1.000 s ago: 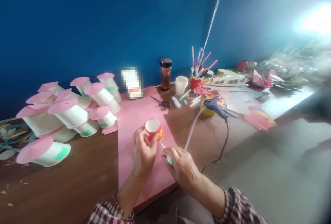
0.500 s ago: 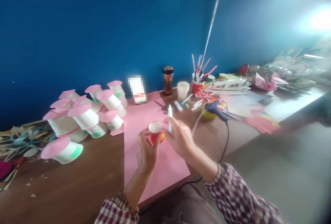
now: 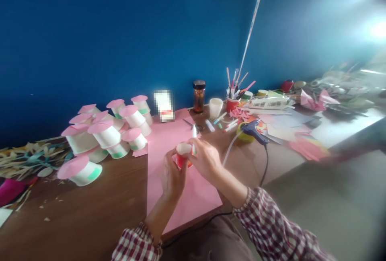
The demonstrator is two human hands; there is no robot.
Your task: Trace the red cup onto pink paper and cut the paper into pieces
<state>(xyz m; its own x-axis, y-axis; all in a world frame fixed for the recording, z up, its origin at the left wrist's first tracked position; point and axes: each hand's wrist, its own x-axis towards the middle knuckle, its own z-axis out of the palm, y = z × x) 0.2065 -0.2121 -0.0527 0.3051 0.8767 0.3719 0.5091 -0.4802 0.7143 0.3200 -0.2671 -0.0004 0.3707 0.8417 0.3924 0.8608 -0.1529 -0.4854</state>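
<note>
My left hand (image 3: 173, 177) is wrapped round a small red paper cup (image 3: 183, 149), its white inside facing up and towards me. My right hand (image 3: 208, 159) grips a white marker (image 3: 194, 133) that stands upright between the fingers, with a bit of green low on its barrel. The fingertips of that hand touch the cup's right rim. Both hands are over a sheet of pink paper (image 3: 193, 210) on the brown table. Scissors (image 3: 196, 126) lie past the marker at the sheet's far right edge.
White cups with pink paper tops (image 3: 104, 134) crowd the left. Behind are a brown jar (image 3: 199, 97), a white cup (image 3: 215, 109) and a red cup of tools (image 3: 233, 104). A blue glue gun (image 3: 255, 131) with its cord rests on the right, near loose markers (image 3: 231, 125).
My right hand has come left to the cup, and its fingers now meet the rim. The marker has shifted slightly left and down with it. The view has turned a little.
</note>
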